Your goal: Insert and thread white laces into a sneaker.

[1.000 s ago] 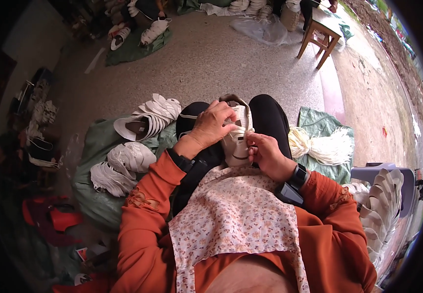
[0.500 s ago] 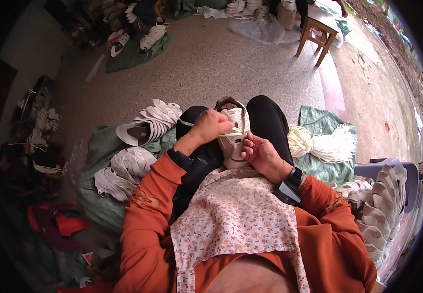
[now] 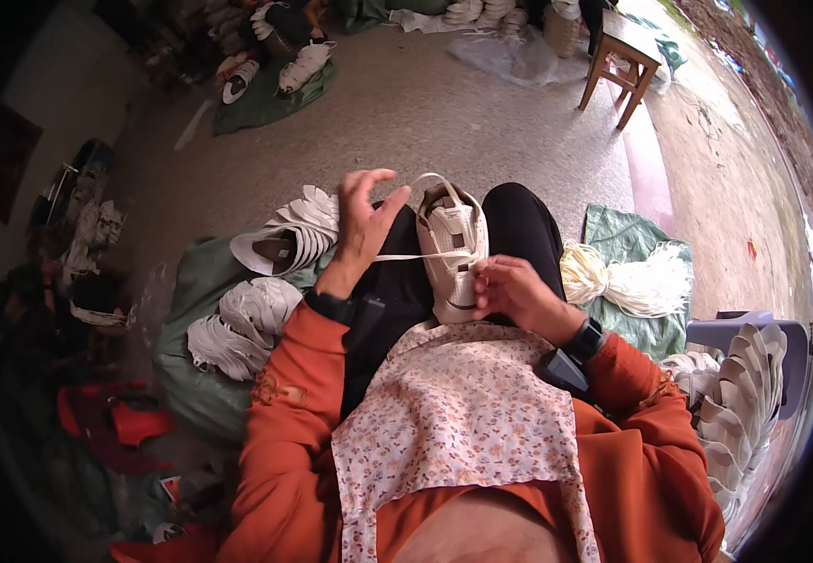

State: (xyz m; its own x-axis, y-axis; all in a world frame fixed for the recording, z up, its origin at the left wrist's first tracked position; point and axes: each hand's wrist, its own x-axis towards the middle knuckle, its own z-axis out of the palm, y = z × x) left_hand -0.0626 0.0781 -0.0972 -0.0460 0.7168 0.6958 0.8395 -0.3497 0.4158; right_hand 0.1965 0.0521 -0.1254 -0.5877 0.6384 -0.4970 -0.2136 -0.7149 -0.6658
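Observation:
A cream lace-up sneaker point(image 3: 454, 230) rests between my knees, heel opening away from me and toe toward my apron. My left hand point(image 3: 366, 220) is raised left of it, thumb and fingers apart, with nothing seen in its grasp. One pale shoelace point(image 3: 421, 256) stretches leftward from the shoe and passes out of sight behind that hand. Another stretch of lace arches over the shoe's opening. At the shoe's right side, my right hand point(image 3: 519, 291) has its fingertips closed on the lace near the eyelets; the pinch itself is partly hidden.
Stacked white shoe uppers point(image 3: 299, 235) and white bundles point(image 3: 242, 324) lie on green sheeting at left. A tied bundle of cream laces point(image 3: 627, 277) lies at right. More uppers point(image 3: 740, 413) stand by a grey-purple plastic seat point(image 3: 791, 338). A wooden stool point(image 3: 624, 66) stands far right.
My left hand has moved left and away from the shoe, its fingers spreading. A lace now arches over the shoe's opening. My right hand stays beside the shoe.

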